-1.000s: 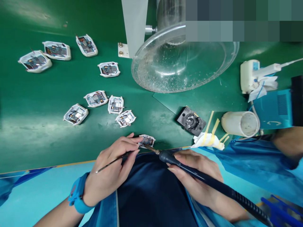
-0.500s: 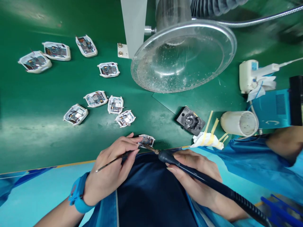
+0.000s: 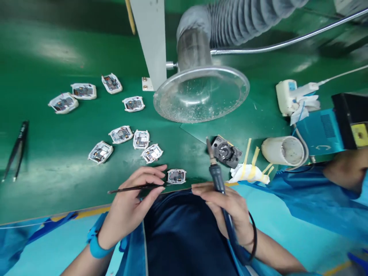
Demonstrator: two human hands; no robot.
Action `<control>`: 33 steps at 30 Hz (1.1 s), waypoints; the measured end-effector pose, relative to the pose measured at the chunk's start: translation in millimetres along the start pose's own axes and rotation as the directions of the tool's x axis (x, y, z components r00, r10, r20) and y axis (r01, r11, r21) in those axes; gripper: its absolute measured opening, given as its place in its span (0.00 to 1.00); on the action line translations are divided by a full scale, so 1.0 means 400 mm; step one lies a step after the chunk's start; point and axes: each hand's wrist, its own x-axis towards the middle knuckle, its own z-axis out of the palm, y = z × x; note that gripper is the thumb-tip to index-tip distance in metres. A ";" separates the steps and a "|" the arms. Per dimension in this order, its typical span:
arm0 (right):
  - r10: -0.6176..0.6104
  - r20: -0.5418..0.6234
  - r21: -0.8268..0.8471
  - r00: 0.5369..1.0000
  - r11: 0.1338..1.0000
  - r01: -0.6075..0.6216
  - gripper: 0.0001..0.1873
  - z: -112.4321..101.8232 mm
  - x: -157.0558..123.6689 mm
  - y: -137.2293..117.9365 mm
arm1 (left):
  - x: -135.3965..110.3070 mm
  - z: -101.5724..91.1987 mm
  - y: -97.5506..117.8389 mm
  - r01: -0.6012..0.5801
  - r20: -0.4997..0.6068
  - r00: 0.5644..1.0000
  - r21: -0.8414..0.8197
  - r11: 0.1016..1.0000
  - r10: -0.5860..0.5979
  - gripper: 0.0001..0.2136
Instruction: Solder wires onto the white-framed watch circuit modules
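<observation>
My left hand (image 3: 130, 207) pinches a thin dark rod-like tool (image 3: 126, 189) between thumb and fingers; its working end by the fingertips is too small to make out. Just right of those fingertips, an open white watch case (image 3: 176, 176) with a circuit board inside lies near the table's front edge. A soldering iron (image 3: 217, 179) with a dark handle rests in the grip of my right hand (image 3: 230, 209). Its tip points up and away from me, apart from the watch case and close to the left side of a black block-shaped fixture (image 3: 226, 151).
More open watch cases (image 3: 100, 152) lie at the left and centre. Tweezers (image 3: 17, 151) are at far left. A clear fume hood (image 3: 201, 96) overhangs the middle. On the right are a taped white wad (image 3: 248, 172), a white cup (image 3: 268, 150), a blue box (image 3: 319, 132) and another person's arm (image 3: 345, 168).
The soldering iron has lifted off the watch case and swung right, its tip now upward. My left fingers have come off the case. The view has shifted, bringing tweezers into sight.
</observation>
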 end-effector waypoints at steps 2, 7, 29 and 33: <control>-0.056 0.011 0.015 0.998 0.998 0.055 0.10 0.029 0.006 0.011 | 0.007 -0.002 0.000 -0.060 -0.019 0.998 -0.009 0.998 0.060 0.04; -0.157 0.010 0.030 0.988 0.987 0.157 0.06 0.089 0.007 0.043 | 0.027 0.040 0.012 -0.181 0.020 0.983 -0.019 0.983 0.181 0.04; -0.255 -0.161 -0.517 0.953 0.845 0.139 0.08 0.041 -0.015 0.159 | 0.572 -0.361 -0.065 0.190 -0.257 0.966 0.786 0.589 0.032 0.19; -0.227 -0.153 -0.538 0.962 0.836 0.111 0.09 0.042 -0.016 0.161 | 0.571 -0.352 -0.076 0.234 -0.310 0.950 0.768 0.596 0.026 0.20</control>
